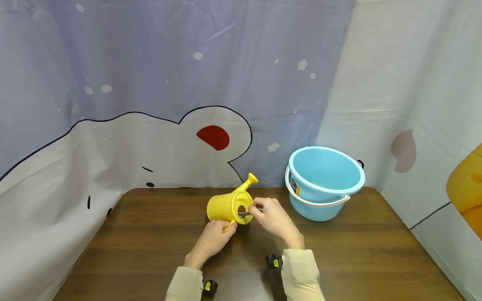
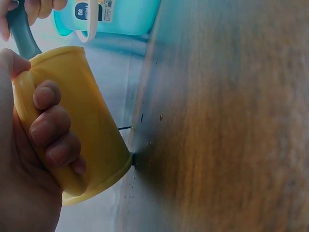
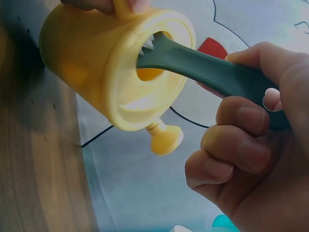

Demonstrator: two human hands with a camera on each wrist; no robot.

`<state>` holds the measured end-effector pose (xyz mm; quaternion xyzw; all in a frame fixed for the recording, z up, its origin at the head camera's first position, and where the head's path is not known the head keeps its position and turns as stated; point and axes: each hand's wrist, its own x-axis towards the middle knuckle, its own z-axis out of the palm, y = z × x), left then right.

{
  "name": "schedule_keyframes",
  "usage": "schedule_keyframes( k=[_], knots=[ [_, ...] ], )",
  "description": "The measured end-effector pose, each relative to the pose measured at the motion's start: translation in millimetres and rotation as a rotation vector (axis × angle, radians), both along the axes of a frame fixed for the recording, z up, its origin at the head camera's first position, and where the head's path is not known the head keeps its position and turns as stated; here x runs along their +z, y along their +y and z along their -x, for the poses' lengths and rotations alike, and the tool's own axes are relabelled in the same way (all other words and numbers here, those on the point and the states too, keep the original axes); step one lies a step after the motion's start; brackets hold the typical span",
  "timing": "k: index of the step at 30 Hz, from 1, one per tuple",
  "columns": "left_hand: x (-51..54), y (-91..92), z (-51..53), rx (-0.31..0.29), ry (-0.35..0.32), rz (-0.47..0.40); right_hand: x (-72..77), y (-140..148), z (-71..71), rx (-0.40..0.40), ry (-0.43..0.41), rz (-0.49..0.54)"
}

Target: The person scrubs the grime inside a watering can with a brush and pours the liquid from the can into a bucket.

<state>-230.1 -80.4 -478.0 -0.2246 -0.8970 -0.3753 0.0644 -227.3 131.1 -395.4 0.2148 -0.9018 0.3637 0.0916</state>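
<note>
Yellow watering can [image 1: 218, 208] is the reference here. It's tilted over the wood table [image 1: 143, 251], opening turned toward the right hand, spout [image 1: 246, 184] on the far side, up and away. Can't tell whether its base edge touches the table.

Grip: left hand [image 1: 212, 241] on the can's near side, fingers wrapped round its handle [image 1: 228, 226]. Right hand [image 1: 276, 219] just right of the can, clamped on the green handle of a brush [image 3: 203, 67], thumb along it. Brush head sits at the can's opening, white bristles showing by the edge; how deep it goes, can't tell.

Progress, my read: setup done. Can is steadied, tool in hand and at the mouth, so I'd call it mid-scrub. Can't see the inner walls, so no idea how much is covered. Likely left: rest of the inside, brush out, both things put down.

Blue bucket [image 1: 316, 212] stands right of the can, well apart from it, neither hand on it. Patterned curtain [image 1: 150, 62] behind the can.
</note>
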Motion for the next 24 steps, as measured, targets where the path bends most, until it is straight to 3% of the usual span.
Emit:
schedule_keyframes(
  k=[6,14,24],
  knots=[
    [0.2,0.3,0.2,0.004,0.007,-0.002,-8.6,-5,3.9,-0.012,0.004,0.031],
    [-1.1,2.1,-0.8,-0.002,0.019,0.020,-30.9,-15,12.5,0.005,-0.004,-0.009],
    [1.3,2.5,-0.2,0.001,0.029,0.016,-24.8,-16,11.2,0.014,0.002,-0.012]
  ],
)
